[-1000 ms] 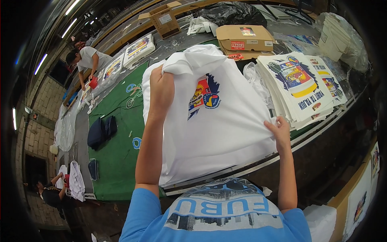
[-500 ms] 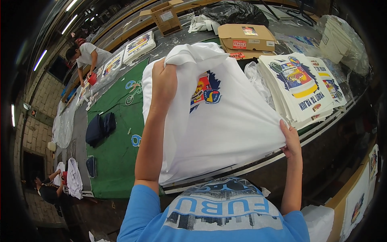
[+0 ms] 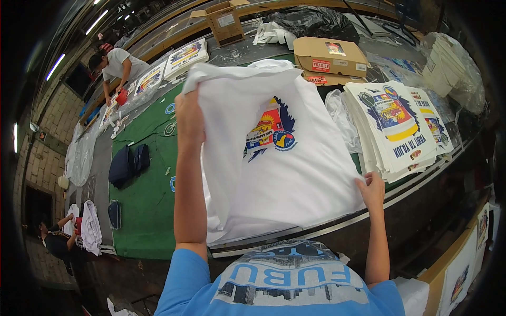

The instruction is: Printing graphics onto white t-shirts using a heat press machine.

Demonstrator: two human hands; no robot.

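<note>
A white printed T-shirt (image 3: pixel 305 181) lies over the table edge in front of me, its near left part lifted. My left hand (image 3: pixel 190 121) is closed around that raised fold, well above the table. At the shirt's right edge, my right hand (image 3: pixel 372 190) pinches the cloth between thumb and fingers. The colourful print (image 3: pixel 271 131) shows partly, with its left side covered by the raised cloth. Just right of the shirt is a stack of printed white pieces (image 3: pixel 390 131), and a crumpled white cloth (image 3: pixel 340 118) lies between them.
Folded dark blue cloths (image 3: pixel 126 166) lie on the green cloth (image 3: pixel 153 226) to the left. Behind the shirt are a flat cardboard box (image 3: pixel 329 55) and an open carton (image 3: pixel 224 26). A white bucket (image 3: pixel 443 68) stands far right. Co-workers (image 3: pixel 118 68) work at left.
My left hand has moved left with the lifted fold, opening the cloth wider and baring more of the print. My right hand has shifted slightly left and down, still gripping the edge.
</note>
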